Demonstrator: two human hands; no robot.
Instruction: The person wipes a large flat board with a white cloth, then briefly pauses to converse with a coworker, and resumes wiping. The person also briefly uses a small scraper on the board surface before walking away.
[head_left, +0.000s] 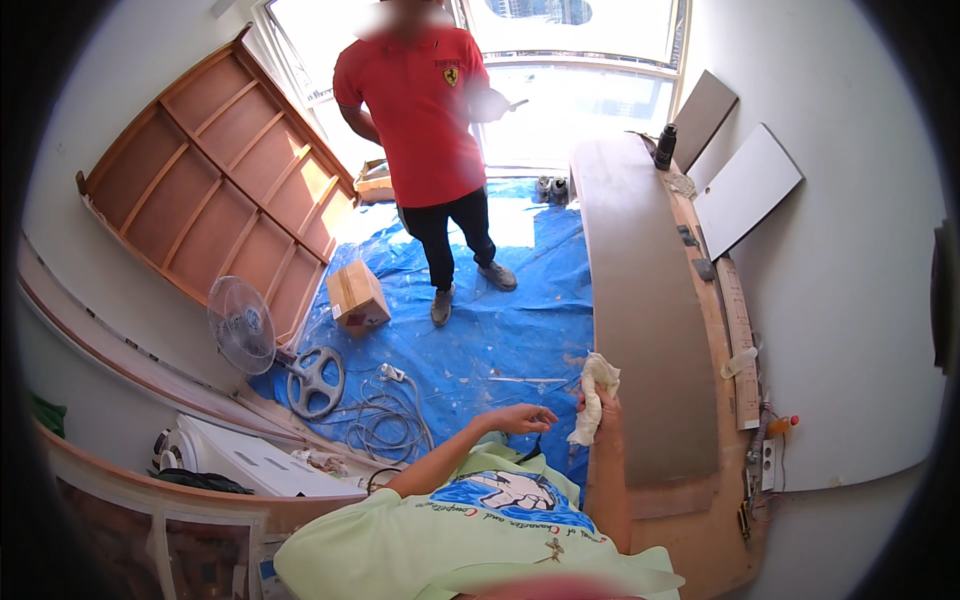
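Note:
My right hand (607, 418) grips a bunched, cream-coloured cloth (594, 385), which sticks out above and below the fingers. It is held beside the left edge of a long grey-brown panel (650, 270). My left hand (522, 418) hovers in front of my pale green shirt, to the left of the cloth and apart from it. Its fingers are loosely stretched with nothing visible in them. The panel lies lengthwise on a wooden board (735, 500) at my right.
A person in a red shirt (425, 120) stands ahead on a blue tarp (530, 330), holding a dark, thin object. At left are a carton (357, 296), a fan (243, 325), coiled cable (385, 425) and a leaning wooden frame (215, 160). A black bottle (665, 147) stands past the panel.

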